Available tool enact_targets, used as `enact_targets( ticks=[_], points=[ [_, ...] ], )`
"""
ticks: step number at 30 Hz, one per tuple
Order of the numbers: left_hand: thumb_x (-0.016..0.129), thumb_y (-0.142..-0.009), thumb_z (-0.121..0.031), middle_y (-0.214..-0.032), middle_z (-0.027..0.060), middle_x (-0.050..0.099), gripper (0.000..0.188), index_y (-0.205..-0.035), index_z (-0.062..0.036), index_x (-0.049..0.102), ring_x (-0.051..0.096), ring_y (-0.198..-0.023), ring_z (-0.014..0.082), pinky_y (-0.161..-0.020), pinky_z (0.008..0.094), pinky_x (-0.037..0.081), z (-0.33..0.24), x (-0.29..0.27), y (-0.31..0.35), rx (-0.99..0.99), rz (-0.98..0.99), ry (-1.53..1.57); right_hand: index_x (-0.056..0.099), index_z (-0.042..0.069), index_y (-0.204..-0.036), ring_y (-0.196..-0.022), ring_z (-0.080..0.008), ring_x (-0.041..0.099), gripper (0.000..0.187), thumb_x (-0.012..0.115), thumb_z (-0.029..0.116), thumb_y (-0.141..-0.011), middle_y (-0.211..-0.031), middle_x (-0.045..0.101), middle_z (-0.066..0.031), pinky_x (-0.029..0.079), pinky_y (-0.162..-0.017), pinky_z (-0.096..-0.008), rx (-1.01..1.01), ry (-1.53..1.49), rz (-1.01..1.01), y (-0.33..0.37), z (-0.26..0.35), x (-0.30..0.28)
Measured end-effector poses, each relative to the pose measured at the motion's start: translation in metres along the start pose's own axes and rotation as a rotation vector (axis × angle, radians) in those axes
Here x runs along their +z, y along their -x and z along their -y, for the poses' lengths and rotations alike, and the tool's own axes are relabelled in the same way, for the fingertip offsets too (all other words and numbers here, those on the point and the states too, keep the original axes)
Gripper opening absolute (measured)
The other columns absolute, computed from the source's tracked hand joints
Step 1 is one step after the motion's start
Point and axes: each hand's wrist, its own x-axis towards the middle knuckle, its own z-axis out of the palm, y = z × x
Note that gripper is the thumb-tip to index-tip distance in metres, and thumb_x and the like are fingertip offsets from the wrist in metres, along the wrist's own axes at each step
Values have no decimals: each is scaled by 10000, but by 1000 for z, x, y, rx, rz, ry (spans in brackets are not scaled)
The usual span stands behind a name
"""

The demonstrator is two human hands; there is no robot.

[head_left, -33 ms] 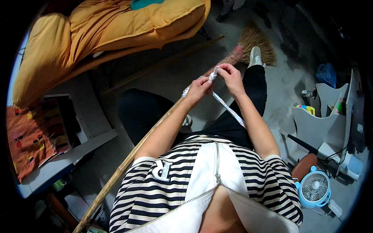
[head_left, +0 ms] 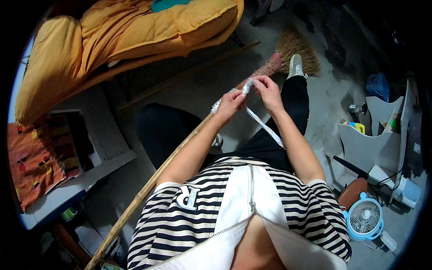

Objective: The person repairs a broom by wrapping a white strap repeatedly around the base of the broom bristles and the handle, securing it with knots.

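Observation:
A broom with a long bamboo handle (head_left: pixel 150 184) lies diagonally across my lap, its straw head (head_left: pixel 297 50) on the floor near my right shoe. Pinkish-red binding (head_left: pixel 266 68) covers the handle close to the straw. Further up, a white cloth strip (head_left: pixel 246 87) is wound round it, and its loose tail (head_left: pixel 264 123) hangs down toward my right thigh. My left hand (head_left: pixel 230 103) is closed round the wrapped stretch of handle. With fingers pinched together, my right hand (head_left: pixel 268 92) grips the white strip just beyond my left fingertips.
An orange padded chair (head_left: pixel 135 38) stands at the far left. Nearer is a white stand (head_left: pixel 108 163) with a patterned orange cloth (head_left: pixel 33 157). On the right are a grey open rack (head_left: pixel 364 141) holding bottles, and a small blue fan (head_left: pixel 364 216) on the floor.
My right fingers have shifted slightly to the right, and a little more of the white strip shows between my hands. The broom and my left hand stay in place.

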Motion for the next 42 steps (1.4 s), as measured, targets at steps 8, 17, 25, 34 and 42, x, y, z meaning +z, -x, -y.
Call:
enact_targets(
  ticks=[8, 17, 25, 34, 42],
  points=[
    [503, -876, -176, -746, -29, 516, 167, -944, -43, 578, 435, -631, 46, -546, 197, 357, 2, 4, 4, 51, -101, -78, 518, 64, -833, -561, -89, 518, 197, 446, 238, -893, -702, 550, -18, 416, -509, -208, 572, -158, 308, 68, -16, 16],
    [517, -842, -185, -697, -42, 508, 137, -863, -69, 587, 418, -607, 44, -546, 200, 327, -32, 12, 12, -130, -156, 147, 547, -2, -771, -694, -360, 576, 309, 419, 259, -875, -697, 585, -185, 429, -622, -433, 47, 597, 275, 116, -29, 32],
    [524, -812, -170, -697, -42, 511, 130, -841, -63, 591, 424, -624, 56, -570, 221, 319, -32, 17, 8, -127, -245, 22, 542, 16, -742, -644, -391, 573, 269, 440, 230, -869, -643, 570, -222, 446, -589, -467, -65, 920, 422, 126, -23, 36],
    [510, -832, -192, -684, -38, 490, 139, -815, -68, 568, 406, -584, 66, -535, 228, 320, -32, 15, 8, -50, -194, -157, 543, 25, -778, -751, -364, 565, 345, 377, 303, -895, -757, 584, -205, 432, -685, -447, 101, 868, 608, 129, -1, 31],
    [511, -874, -240, -692, -18, 506, 204, -879, -49, 583, 488, -596, 82, -526, 243, 406, -35, 22, 25, -195, -86, -13, 507, 24, -1160, -905, -118, 500, 360, 461, 260, -892, -1086, 535, -54, 396, -813, -253, 143, -21, -7, 63, -3, -7]
  ],
)
